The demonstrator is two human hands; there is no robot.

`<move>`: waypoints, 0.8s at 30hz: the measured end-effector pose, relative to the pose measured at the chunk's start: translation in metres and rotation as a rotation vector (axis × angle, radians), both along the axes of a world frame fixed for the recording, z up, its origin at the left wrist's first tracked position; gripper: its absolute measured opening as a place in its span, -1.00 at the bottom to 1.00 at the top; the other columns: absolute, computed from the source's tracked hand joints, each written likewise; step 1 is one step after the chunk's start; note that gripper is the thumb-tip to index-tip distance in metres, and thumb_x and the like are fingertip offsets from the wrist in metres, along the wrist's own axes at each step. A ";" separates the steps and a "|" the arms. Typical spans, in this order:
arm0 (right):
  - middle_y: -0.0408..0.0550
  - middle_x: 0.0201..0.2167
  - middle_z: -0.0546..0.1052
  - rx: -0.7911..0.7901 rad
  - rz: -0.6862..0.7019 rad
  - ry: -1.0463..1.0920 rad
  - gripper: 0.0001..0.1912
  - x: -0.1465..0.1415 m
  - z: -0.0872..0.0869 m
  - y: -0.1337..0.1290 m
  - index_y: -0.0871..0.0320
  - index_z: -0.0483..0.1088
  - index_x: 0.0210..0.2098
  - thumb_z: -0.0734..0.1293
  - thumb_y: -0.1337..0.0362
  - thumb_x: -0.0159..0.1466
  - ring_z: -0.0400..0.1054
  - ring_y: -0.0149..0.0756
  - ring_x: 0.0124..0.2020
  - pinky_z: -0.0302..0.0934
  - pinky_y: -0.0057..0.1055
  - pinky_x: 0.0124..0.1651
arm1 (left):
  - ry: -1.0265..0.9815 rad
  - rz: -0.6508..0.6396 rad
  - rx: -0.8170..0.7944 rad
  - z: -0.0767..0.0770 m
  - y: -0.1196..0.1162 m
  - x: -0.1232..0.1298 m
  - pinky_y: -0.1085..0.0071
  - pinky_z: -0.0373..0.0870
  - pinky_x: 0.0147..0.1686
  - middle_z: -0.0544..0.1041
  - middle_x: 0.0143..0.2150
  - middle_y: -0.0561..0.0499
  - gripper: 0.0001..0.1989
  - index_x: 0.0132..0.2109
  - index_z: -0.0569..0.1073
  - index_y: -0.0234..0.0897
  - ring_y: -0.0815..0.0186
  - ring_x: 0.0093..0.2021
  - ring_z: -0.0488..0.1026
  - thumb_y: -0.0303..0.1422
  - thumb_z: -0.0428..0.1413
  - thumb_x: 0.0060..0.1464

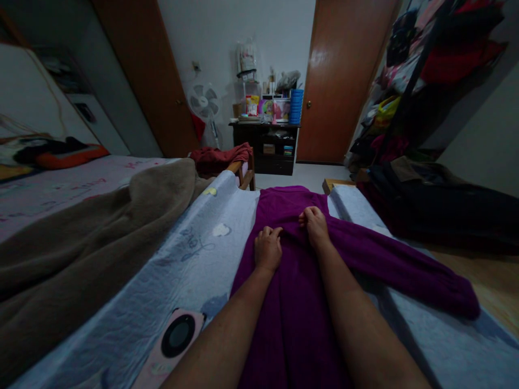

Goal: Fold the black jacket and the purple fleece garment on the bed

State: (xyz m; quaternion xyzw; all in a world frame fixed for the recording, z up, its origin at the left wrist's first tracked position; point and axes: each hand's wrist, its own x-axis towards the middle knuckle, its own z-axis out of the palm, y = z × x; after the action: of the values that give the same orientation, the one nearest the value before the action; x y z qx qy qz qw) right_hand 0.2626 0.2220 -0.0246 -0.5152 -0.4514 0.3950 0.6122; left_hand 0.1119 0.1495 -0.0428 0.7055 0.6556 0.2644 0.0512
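A purple long-sleeved top (295,200) lies spread lengthwise on the light blue patterned bedding. One sleeve stretches out to the right, while the other is not visible. My left hand (268,249) rests on the left side of the cloth, fingers bent over it and thumb held apart. Slightly farther away, my right hand (315,226) is closed, its curled fingertips at the cloth on the right side of the body. Small folds run through the fabric between the two hands.
A pink phone-like object (156,356) with a black ring lies by my left forearm. To the left is a brown blanket (162,189); dark folded clothes (441,200) are piled at right. A fan (205,102) and black cabinet (263,154) stand behind.
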 end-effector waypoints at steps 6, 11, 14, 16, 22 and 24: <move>-0.14 -0.62 0.37 -0.034 -0.385 -0.466 -0.75 0.032 0.014 0.000 0.10 0.28 -0.43 0.16 0.10 0.26 0.28 -0.29 -0.54 0.19 -0.39 -0.42 | 0.001 -0.001 0.014 0.000 0.000 0.001 0.29 0.24 -0.08 0.40 -0.07 -0.03 -0.77 -0.01 0.45 -0.12 0.21 -0.04 0.32 -0.39 0.08 0.19; 0.11 -0.13 0.48 0.035 -0.367 -0.878 -0.57 0.031 0.016 -0.007 0.24 0.28 -0.01 0.26 0.36 0.10 0.34 -0.15 -0.15 0.18 -0.31 -0.08 | 0.026 -0.015 0.036 0.002 0.001 0.002 0.28 0.24 -0.04 0.41 -0.05 -0.02 -0.80 -0.05 0.43 -0.16 0.19 -0.02 0.30 -0.36 0.14 0.14; -0.02 -0.29 0.48 0.095 -0.001 -0.969 -0.85 0.019 0.022 -0.013 0.15 0.37 -0.31 0.32 0.25 0.12 0.33 -0.24 -0.28 0.17 -0.39 -0.21 | 0.041 -0.031 0.034 0.003 0.004 0.002 0.29 0.24 -0.05 0.43 -0.07 -0.02 -0.81 -0.06 0.42 -0.18 0.20 -0.04 0.31 -0.42 0.10 0.16; -0.13 -0.43 0.45 0.093 0.256 -0.961 -0.84 0.013 0.024 -0.016 0.12 0.35 -0.44 0.37 0.17 0.11 0.29 -0.33 -0.40 0.13 -0.44 -0.34 | 0.050 -0.038 0.033 0.003 0.005 0.001 0.29 0.26 -0.07 0.43 -0.08 -0.02 -0.80 -0.05 0.42 -0.18 0.20 -0.06 0.32 -0.44 0.07 0.17; -0.16 -0.52 0.44 0.028 0.406 -0.995 -0.88 0.011 0.009 -0.011 0.16 0.40 -0.48 0.30 0.31 0.18 0.26 -0.39 -0.45 0.08 -0.46 -0.35 | 0.002 -0.008 0.029 0.003 0.007 0.000 0.31 0.29 -0.12 0.42 -0.11 -0.04 -0.70 -0.01 0.47 -0.10 0.21 -0.10 0.34 -0.50 -0.02 0.19; -0.13 -0.47 0.46 0.013 0.340 -1.058 -0.88 0.014 0.001 -0.006 0.17 0.43 -0.46 0.29 0.35 0.19 0.28 -0.37 -0.38 0.09 -0.45 -0.27 | -0.057 0.015 0.049 0.002 0.008 -0.001 0.31 0.29 -0.10 0.41 -0.11 -0.04 -0.68 -0.03 0.49 -0.10 0.22 -0.10 0.34 -0.51 -0.05 0.20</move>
State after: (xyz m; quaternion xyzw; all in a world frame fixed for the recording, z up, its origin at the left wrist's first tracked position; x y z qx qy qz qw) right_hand 0.2763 0.2157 -0.0231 -0.5594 -0.7766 0.1727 0.2328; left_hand 0.1108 0.1576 -0.0409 0.6940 0.6523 0.3006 0.0506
